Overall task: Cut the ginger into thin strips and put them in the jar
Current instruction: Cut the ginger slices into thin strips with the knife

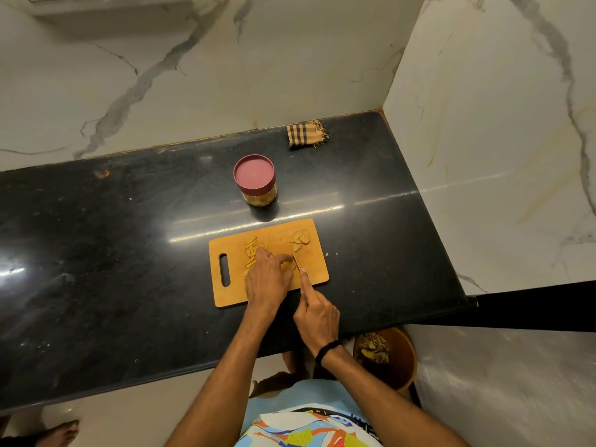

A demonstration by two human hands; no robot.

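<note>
Rectangular wooden cutting board [314, 269] lies on the black stone desk [129, 253]. On it, left hand [267, 280], fingers curled down and holding a pale yellow ginger piece [288, 267], mostly hidden. Beside it, right hand [317, 314] with fingers closed round a small knife [296, 262], index finger along the spine, blade against the piece. Cut ginger strips [252, 253] lie left of the hand and flat ginger slices [300, 239] at the board's far right corner. Clear jar with maroon lid [255, 180] stands closed just beyond the board.

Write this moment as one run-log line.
left hand holds ginger | right hand grips knife, blade at ginger | strips on cutting board | jar lidded
</note>
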